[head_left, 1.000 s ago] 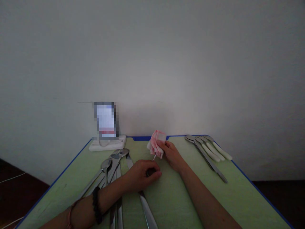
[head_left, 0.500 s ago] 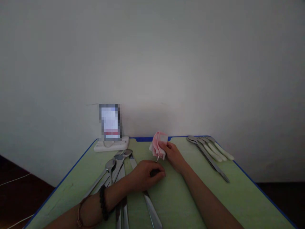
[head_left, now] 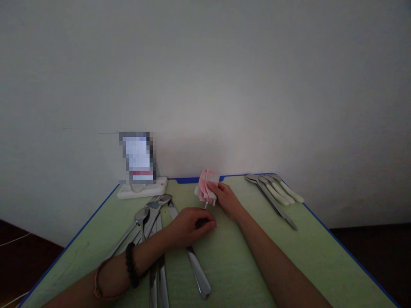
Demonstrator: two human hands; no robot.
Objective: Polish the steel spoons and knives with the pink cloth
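My right hand point(head_left: 224, 197) is closed on a folded pink-and-white cloth point(head_left: 207, 187) above the far middle of the table. From under the cloth a short bit of a thin metal utensil point(head_left: 206, 205) shows, running down to my left hand point(head_left: 192, 226). My left hand is curled with thumb and fingers together around that utensil; its covered end is hidden, so its kind does not show. Below my left hand and forearm lie several metal spoons point(head_left: 141, 215) and long metal handles, and one wide handle point(head_left: 199, 273) sticks out toward me.
On the right lie long metal utensils point(head_left: 272, 201) and several pieces with pale handles point(head_left: 282, 192). A blurred phone point(head_left: 138, 156) stands on a white base point(head_left: 143, 188) at the back left. The green table point(head_left: 244, 265) has a blue edge and meets a wall point(head_left: 205, 77).
The whole view has shifted slightly, so everything sits a little further left and higher. Both hands keep nearly the same pose around the cloth and utensil.
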